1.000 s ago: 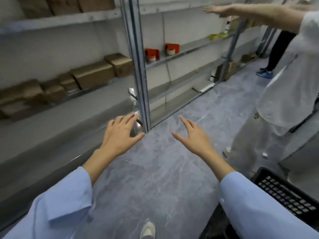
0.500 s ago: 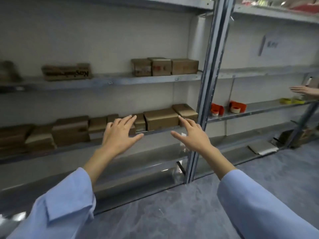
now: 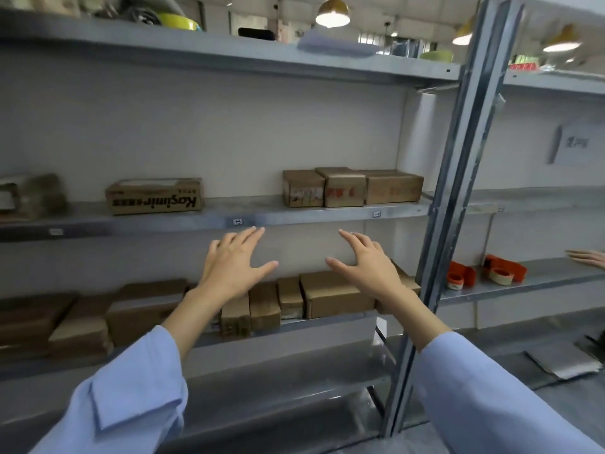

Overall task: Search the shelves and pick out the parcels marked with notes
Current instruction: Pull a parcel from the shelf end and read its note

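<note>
Both hands, left [image 3: 234,265] and right [image 3: 366,263], are spread and empty at frame centre; better check the three boxes [image 3: 352,187] above, whose fronts show red marks.

Two orange tape dispensers [image 3: 487,272] sit beneath yellow ceiling lamps [image 3: 332,12].

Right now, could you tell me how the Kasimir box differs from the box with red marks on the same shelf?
The Kasimir box is long and low; the box with red marks is shorter and taller. The Kasimir box carries bold black print, upside down, while the other shows red marks too blurred to read. The Kasimir box stands alone; the red-marked one is pressed between two boxes. Both are brown cardboard on the middle shelf.
</note>
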